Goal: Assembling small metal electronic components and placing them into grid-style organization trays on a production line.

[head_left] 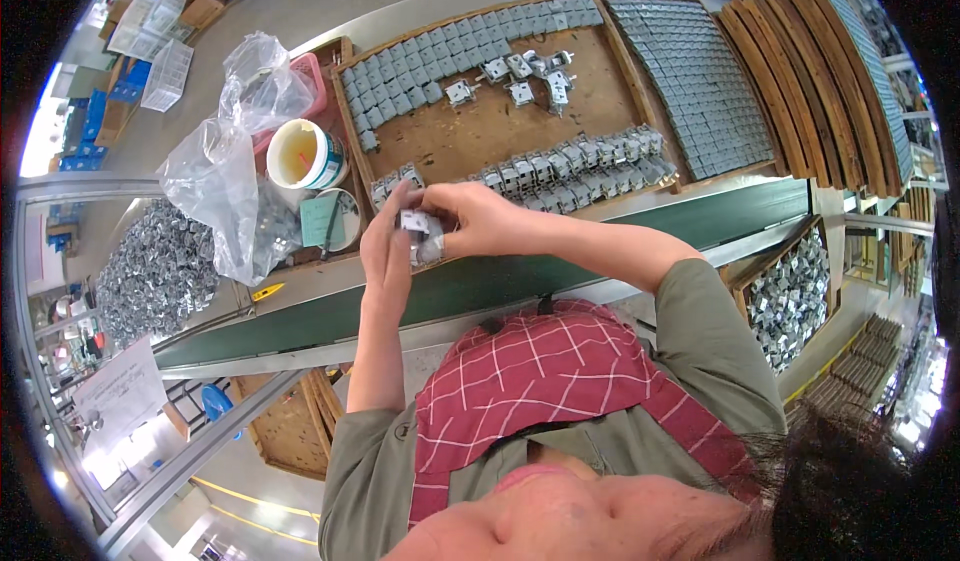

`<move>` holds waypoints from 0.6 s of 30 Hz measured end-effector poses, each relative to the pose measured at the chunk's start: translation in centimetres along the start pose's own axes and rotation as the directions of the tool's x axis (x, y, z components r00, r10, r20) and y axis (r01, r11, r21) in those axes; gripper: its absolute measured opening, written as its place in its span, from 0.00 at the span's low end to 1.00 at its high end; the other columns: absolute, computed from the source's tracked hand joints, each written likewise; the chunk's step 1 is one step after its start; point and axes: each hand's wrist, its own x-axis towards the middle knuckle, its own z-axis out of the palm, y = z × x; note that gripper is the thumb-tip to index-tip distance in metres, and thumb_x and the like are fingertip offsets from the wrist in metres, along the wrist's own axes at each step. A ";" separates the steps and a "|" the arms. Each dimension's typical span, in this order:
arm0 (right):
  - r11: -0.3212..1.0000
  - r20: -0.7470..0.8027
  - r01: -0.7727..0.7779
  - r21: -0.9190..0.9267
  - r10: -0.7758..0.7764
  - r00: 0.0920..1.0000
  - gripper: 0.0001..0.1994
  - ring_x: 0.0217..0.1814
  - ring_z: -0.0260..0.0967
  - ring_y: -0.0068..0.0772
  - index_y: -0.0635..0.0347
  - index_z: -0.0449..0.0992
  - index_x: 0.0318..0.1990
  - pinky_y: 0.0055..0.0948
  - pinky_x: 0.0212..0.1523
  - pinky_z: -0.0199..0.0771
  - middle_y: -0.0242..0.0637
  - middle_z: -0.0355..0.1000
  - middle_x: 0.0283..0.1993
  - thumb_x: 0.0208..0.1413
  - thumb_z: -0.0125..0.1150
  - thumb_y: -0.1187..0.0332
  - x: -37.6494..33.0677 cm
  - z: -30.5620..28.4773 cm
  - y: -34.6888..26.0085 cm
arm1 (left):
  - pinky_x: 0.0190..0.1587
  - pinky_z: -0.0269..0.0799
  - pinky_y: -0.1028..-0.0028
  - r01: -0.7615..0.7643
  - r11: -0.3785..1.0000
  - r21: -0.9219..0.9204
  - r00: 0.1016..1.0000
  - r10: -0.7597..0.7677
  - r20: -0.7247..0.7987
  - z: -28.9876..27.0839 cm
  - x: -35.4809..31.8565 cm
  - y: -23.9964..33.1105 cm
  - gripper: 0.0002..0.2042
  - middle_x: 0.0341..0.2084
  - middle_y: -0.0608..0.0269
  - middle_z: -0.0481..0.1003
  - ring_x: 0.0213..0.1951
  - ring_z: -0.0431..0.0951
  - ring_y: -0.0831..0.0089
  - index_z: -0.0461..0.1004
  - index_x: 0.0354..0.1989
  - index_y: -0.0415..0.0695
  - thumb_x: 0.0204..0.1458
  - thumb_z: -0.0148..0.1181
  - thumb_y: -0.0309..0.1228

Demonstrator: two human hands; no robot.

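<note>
Both hands meet at the near left edge of a wooden tray [430, 151]. Between them are small silvery metal parts [415, 223], box-shaped as far as they show. My left hand [383, 241] presses against their left side with fingers close together. From the right, my right hand [480, 219] curls its fingers and thumb around them; the fingertips are partly hidden. Just beyond the hands, a few similar parts [400, 179] stand in the tray's corner. To the right, a double row of metal parts [570, 166] runs along the tray's near side.
Flat grey pieces [430, 66] line the tray's far side, with several loose assemblies [525, 76] nearby. A full tray [690, 81] and stacked wooden trays [815, 81] stand right. Left are a white tub [300, 156], plastic bags [215, 176] and a metal heap [160, 271]. A green belt [560, 266] runs nearer me.
</note>
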 end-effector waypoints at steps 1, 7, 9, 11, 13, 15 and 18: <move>0.999 -0.037 0.046 -0.022 -0.047 0.998 0.17 0.35 0.73 0.28 0.69 0.71 0.40 0.29 0.36 0.74 0.42 0.74 0.34 0.44 0.69 0.70 -0.2 0.2 0.4 | 0.49 0.68 0.71 0.019 0.997 0.074 0.997 -0.014 -0.071 0.9 -0.1 0.5 0.29 0.44 0.50 0.75 0.45 0.75 0.67 0.65 0.59 0.32 0.64 0.39 0.48; 0.997 -0.089 0.077 -0.017 -0.078 0.993 0.16 0.35 0.74 0.33 0.70 0.71 0.40 0.31 0.36 0.74 0.45 0.74 0.35 0.44 0.67 0.71 -1.4 0.0 0.7 | 0.45 0.69 0.72 0.015 0.998 0.063 0.993 -0.007 -0.116 2.4 -0.1 -0.2 0.29 0.39 0.53 0.76 0.40 0.76 0.70 0.68 0.56 0.33 0.65 0.37 0.49; 0.988 -0.120 0.125 0.087 -0.114 0.986 0.16 0.34 0.74 0.42 0.71 0.71 0.36 0.34 0.34 0.72 0.50 0.74 0.33 0.43 0.66 0.68 -1.7 0.4 0.6 | 0.44 0.69 0.72 0.043 0.999 0.007 0.992 -0.042 -0.116 2.4 -0.4 -0.1 0.29 0.39 0.53 0.76 0.40 0.75 0.70 0.69 0.56 0.33 0.65 0.37 0.49; 0.994 -0.103 0.093 0.059 -0.086 0.991 0.16 0.34 0.74 0.41 0.71 0.71 0.37 0.34 0.35 0.72 0.49 0.74 0.33 0.43 0.66 0.69 -2.1 -0.1 -0.3 | 0.44 0.69 0.72 0.071 0.996 -0.049 0.990 -0.076 -0.116 2.4 -0.4 0.1 0.28 0.39 0.53 0.76 0.39 0.75 0.70 0.69 0.56 0.34 0.65 0.36 0.49; 0.998 -0.084 0.060 0.027 -0.057 0.995 0.16 0.35 0.74 0.40 0.70 0.71 0.37 0.34 0.36 0.72 0.49 0.75 0.34 0.43 0.65 0.69 -2.4 -0.2 -0.5 | 0.44 0.69 0.73 0.060 0.997 -0.044 0.992 -0.064 -0.111 2.7 0.0 0.7 0.29 0.39 0.54 0.76 0.39 0.75 0.71 0.69 0.56 0.33 0.65 0.37 0.49; 0.982 -0.134 0.107 0.158 -0.086 0.987 0.17 0.35 0.74 0.39 0.70 0.71 0.38 0.35 0.36 0.72 0.48 0.75 0.34 0.43 0.65 0.68 -2.5 0.1 0.2 | 0.44 0.69 0.73 0.059 0.998 0.001 0.993 -0.059 -0.106 3.0 -0.4 0.6 0.29 0.39 0.54 0.76 0.40 0.75 0.71 0.68 0.56 0.33 0.64 0.37 0.49; 0.986 -0.099 0.049 0.161 -0.034 0.995 0.17 0.35 0.74 0.38 0.69 0.71 0.37 0.34 0.36 0.73 0.48 0.74 0.34 0.43 0.66 0.66 -2.5 0.2 0.7 | 0.46 0.68 0.73 0.052 0.992 0.116 0.995 -0.042 -0.091 3.1 -1.0 0.6 0.31 0.40 0.54 0.76 0.41 0.75 0.70 0.66 0.58 0.33 0.64 0.38 0.51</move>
